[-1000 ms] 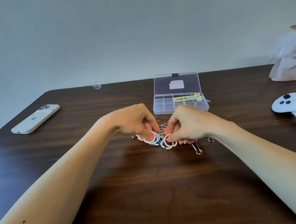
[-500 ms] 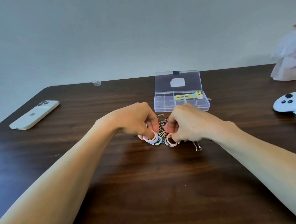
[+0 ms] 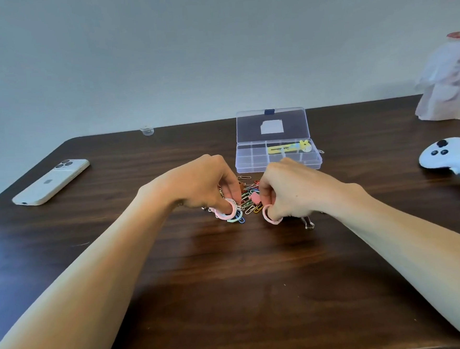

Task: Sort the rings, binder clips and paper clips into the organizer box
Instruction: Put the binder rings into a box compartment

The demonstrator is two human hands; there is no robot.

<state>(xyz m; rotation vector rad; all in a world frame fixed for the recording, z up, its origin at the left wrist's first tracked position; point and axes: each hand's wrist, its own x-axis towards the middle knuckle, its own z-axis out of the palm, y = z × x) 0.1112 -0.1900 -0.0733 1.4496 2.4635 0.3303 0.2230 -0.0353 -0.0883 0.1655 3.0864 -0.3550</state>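
A pile of coloured paper clips (image 3: 249,200), with a pink binder clip (image 3: 254,198) in it, lies on the dark wooden table in front of the clear organizer box (image 3: 253,168). The box's lid stands open, and a yellow clip (image 3: 289,147) lies in a back compartment. My left hand (image 3: 200,187) pinches pink rings (image 3: 227,211) at the pile's left side. My right hand (image 3: 292,191) holds a pink ring (image 3: 270,216) at the pile's right side. A metal binder clip handle (image 3: 308,223) shows under my right wrist.
A white phone (image 3: 51,182) lies at the far left. A white game controller (image 3: 450,156) sits at the right edge. A wrapped white bundle (image 3: 448,82) stands at the back right, and a small clear cap (image 3: 147,130) is near the back edge.
My hands have drawn apart, each taking rings out of the cluster. The paper clips between them are uncovered.
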